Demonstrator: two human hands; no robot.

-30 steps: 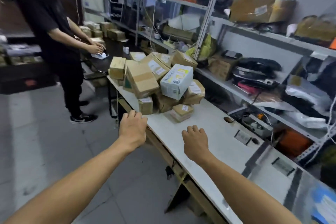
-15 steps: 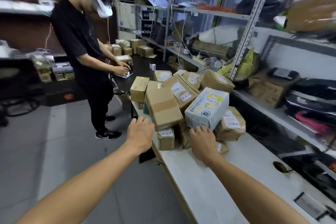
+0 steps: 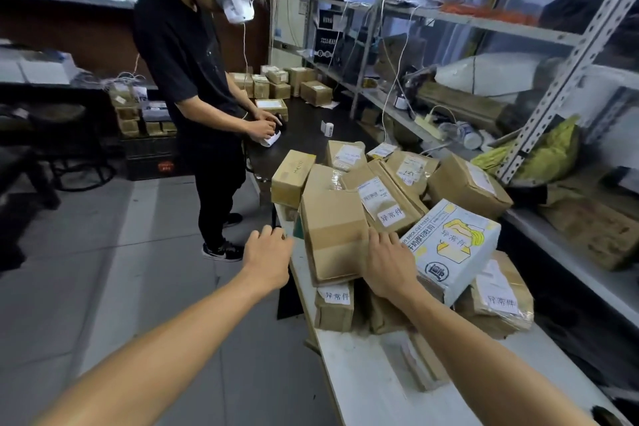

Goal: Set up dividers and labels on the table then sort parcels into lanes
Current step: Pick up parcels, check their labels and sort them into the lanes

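Observation:
A heap of several taped cardboard parcels lies on the white table. On the near side leans a plain brown box. To its right lies a white box with yellow print. A small labelled parcel sits under the brown box. My right hand rests with its fingers on the brown box's right edge, between it and the white box. My left hand hovers just left of the brown box, beyond the table's edge, fingers loosely curled and holding nothing.
A person in black stands at a dark table beyond the heap, handling something small. More boxes sit at that table's far end. Metal shelving full of clutter runs along the right. Grey floor lies to the left.
I have stepped closer to the heap. Both hands moved forward; my right hand now touches the brown box and my left hand has come up beside it.

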